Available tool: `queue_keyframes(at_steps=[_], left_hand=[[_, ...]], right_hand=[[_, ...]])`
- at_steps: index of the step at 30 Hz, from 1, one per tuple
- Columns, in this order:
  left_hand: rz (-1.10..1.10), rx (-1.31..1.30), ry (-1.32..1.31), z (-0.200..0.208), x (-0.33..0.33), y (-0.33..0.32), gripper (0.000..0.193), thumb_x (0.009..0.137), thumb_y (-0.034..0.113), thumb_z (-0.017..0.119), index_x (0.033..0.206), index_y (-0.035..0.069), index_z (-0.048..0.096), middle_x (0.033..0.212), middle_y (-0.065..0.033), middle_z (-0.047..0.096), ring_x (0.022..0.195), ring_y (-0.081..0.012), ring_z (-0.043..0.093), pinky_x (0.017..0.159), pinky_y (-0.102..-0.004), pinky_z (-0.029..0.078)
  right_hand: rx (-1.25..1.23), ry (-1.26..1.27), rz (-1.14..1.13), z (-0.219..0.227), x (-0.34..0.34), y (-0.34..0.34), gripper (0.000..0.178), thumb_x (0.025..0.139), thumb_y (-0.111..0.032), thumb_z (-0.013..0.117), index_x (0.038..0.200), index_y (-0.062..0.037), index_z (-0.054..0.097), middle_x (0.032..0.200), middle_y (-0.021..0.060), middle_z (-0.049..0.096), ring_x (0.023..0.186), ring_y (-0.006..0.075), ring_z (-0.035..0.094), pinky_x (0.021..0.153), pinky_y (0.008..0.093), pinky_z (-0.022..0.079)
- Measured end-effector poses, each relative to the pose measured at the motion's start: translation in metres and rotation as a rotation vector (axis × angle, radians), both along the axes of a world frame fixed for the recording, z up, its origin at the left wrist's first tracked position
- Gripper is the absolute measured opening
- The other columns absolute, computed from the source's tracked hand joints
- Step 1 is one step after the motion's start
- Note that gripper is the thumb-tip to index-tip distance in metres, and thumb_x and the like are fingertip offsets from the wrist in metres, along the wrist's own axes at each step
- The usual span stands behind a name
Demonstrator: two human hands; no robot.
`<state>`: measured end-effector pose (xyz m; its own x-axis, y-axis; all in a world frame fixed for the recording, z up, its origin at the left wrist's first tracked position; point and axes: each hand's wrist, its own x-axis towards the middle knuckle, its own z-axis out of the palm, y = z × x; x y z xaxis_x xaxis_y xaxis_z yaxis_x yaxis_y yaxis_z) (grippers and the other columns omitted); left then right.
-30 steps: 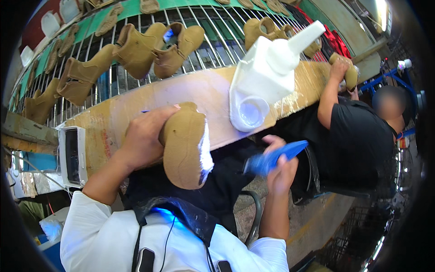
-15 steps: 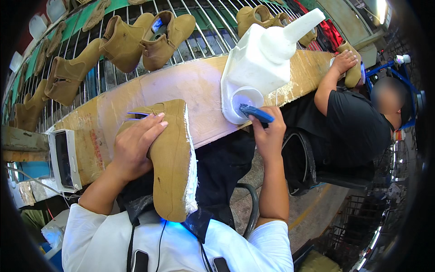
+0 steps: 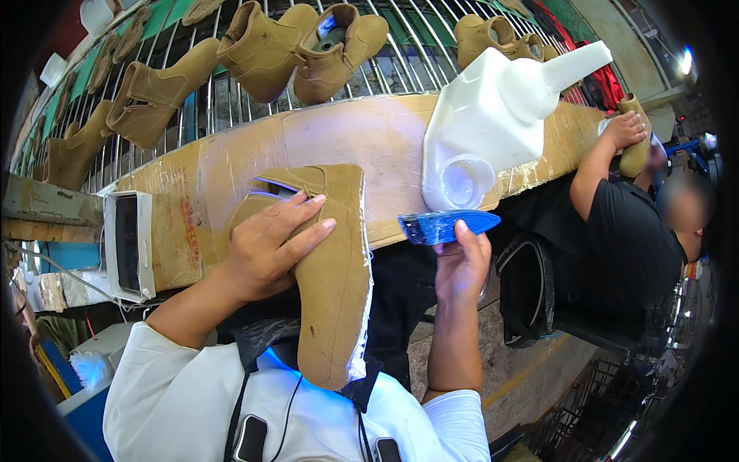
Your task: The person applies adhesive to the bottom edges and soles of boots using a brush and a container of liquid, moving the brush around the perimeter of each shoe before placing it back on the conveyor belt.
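A tan ankle boot [image 3: 327, 269] hangs over the near edge of the cardboard-covered bench, its toe toward my body. White coating shows along its sole edge on the right. My left hand [image 3: 277, 242] is closed around the boot's upper, near the slit opening. A blue brush [image 3: 454, 225] with dark, wet-looking bristles is pinched in my right hand [image 3: 464, 266], its bristle end pointing left toward the boot but apart from it. Just beyond the brush stands a white plastic dispenser bottle [image 3: 493, 115] with a long spout. The round cup [image 3: 466, 183] at its base holds whitish liquid.
Several tan boots [image 3: 262, 54] rest on a metal bar rack [image 3: 408, 54] behind the bench [image 3: 308, 131]. A white-framed box [image 3: 129, 245] sits at the bench's left end. On the right, a co-worker in black [image 3: 600, 258] handles another boot [image 3: 635, 146] beside a black chair [image 3: 527, 289].
My right hand has drawn the brush out of the cup toward me and turned its broad side up. The view has shifted, and my left hand still grips the boot.
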<state>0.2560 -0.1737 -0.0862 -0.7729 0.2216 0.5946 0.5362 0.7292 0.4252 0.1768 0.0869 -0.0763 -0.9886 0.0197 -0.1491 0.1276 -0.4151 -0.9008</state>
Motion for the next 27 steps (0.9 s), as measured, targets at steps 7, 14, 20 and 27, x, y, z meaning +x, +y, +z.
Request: queue_keyframes(at_steps=[7,14,20,27], left_hand=[[-0.03,-0.021,0.065,-0.016,0.009,-0.003,0.052,0.07,0.011,0.073,0.12,0.015,0.06,0.125,-0.0166,0.058,0.108,-0.0378,0.062,0.088,-0.0413,0.053],[-0.008,-0.047,0.132,-0.029,0.014,-0.005,0.041,0.076,0.013,0.068,0.116,0.017,0.062,0.123,-0.0169,0.06,0.108,-0.0366,0.062,0.087,-0.0395,0.054],[0.014,-0.043,0.138,-0.03,0.014,-0.003,0.036,0.078,0.014,0.066,0.114,0.019,0.063,0.122,-0.0163,0.061,0.107,-0.0351,0.063,0.086,-0.0377,0.055],[0.025,-0.047,0.138,-0.027,0.013,-0.001,0.036,0.078,0.016,0.067,0.113,0.02,0.064,0.12,-0.0156,0.062,0.106,-0.0347,0.063,0.086,-0.0369,0.055]], right_hand=[[0.2,0.103,0.003,-0.023,-0.02,-0.055,0.012,0.088,-0.011,0.064,0.085,-0.0011,0.058,0.073,0.0047,0.059,0.06,0.0103,0.053,0.054,0.0243,0.041],[0.272,0.167,0.033,-0.024,-0.02,-0.062,0.011,0.087,-0.009,0.064,0.083,0.0002,0.059,0.07,0.0041,0.058,0.058,0.01,0.052,0.054,0.0245,0.042],[0.264,0.222,0.063,-0.015,0.008,-0.051,0.01,0.084,-0.007,0.063,0.087,0.0018,0.059,0.076,0.0075,0.061,0.06,0.0129,0.055,0.05,0.026,0.043],[0.31,0.229,0.066,-0.007,0.028,-0.043,0.014,0.083,-0.008,0.064,0.09,0.0035,0.059,0.081,0.0104,0.061,0.06,0.0127,0.054,0.05,0.0242,0.042]])
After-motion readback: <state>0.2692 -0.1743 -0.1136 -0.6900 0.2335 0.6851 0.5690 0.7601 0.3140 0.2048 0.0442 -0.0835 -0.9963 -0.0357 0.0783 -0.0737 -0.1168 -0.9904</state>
